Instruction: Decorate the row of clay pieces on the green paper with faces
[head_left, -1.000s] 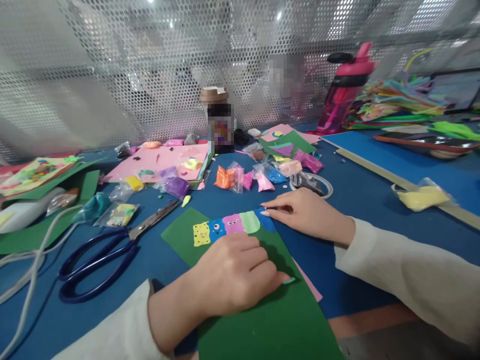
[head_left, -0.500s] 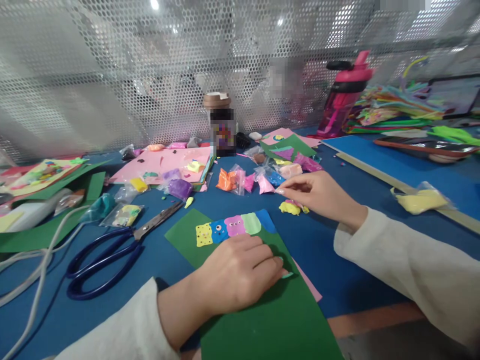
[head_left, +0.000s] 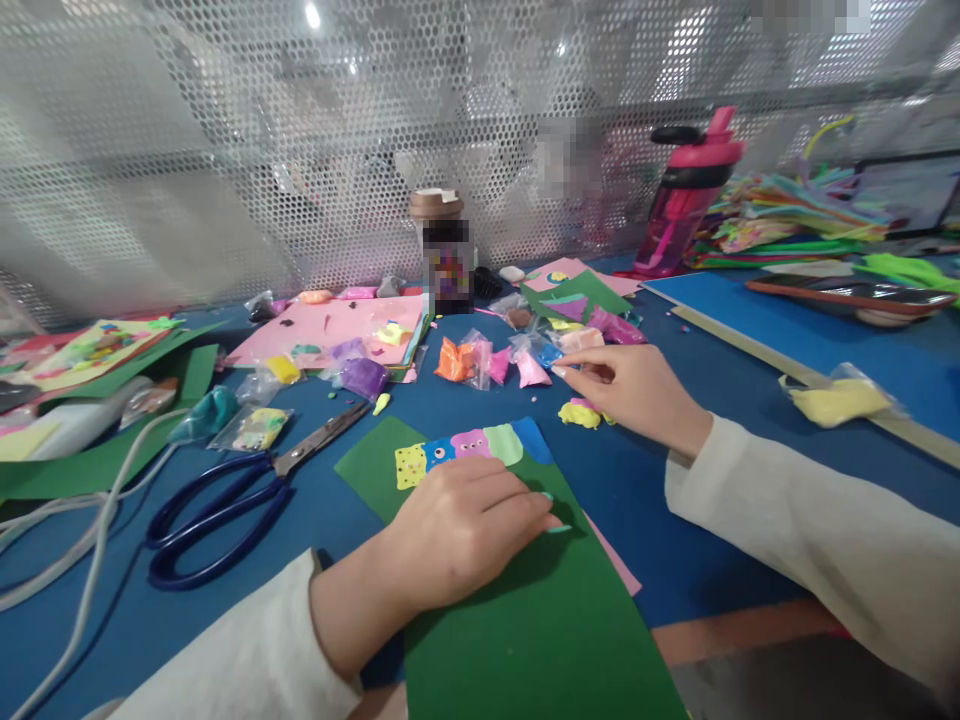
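Observation:
My left hand (head_left: pixel 465 525) lies with curled fingers on a green paper sheet (head_left: pixel 540 620), pressing it down on the blue table. Just above the hand a row of clay squares (head_left: pixel 469 448) in yellow, blue, pink, light green and blue is stuck on the sheet, some with little eyes. My right hand (head_left: pixel 630 385) hovers farther back, fingers loosely pinched near small bags of coloured clay (head_left: pixel 525 360). A yellow and pink clay lump (head_left: pixel 579 413) lies just under it. Whether the fingers hold anything is hidden.
Blue-handled scissors (head_left: pixel 225 500) lie to the left beside white cables (head_left: pixel 82 520). Pink paper (head_left: pixel 330 325) with clay bits, a lidded cup (head_left: pixel 442 250) and a pink bottle (head_left: pixel 686 195) stand at the back before a mesh screen. A yellow clay bag (head_left: pixel 840 398) lies right.
My right hand left the clay row on the green sheet and moved back toward the clay bags, uncovering the yellow and pink lump. My left hand slid slightly up the sheet.

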